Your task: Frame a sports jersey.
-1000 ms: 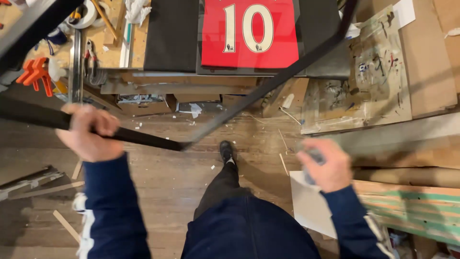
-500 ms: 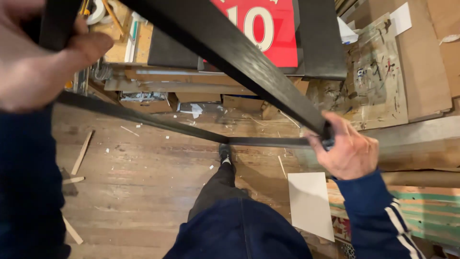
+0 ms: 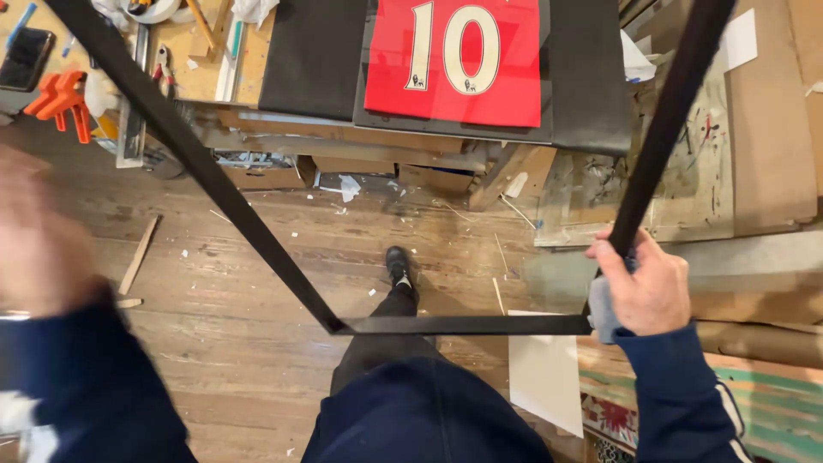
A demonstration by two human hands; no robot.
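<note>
A large, thin black rectangular frame [image 3: 257, 231] with smooth flat bars is held over a worn wooden plank floor [image 3: 214, 343]. The right hand [image 3: 643, 287] grips its corner, fingers curled tight around the bar and a grey cloth [image 3: 600, 313]. The left hand [image 3: 39, 236] is blurred; its fingers cannot be made out. Beyond the fingers lies a flat red jersey [image 3: 454, 60].

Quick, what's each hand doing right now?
Left hand: blurred, raised near the black frame; open or shut cannot be told.
Right hand: closed on the frame's corner, with a grey cloth under the palm.
</note>
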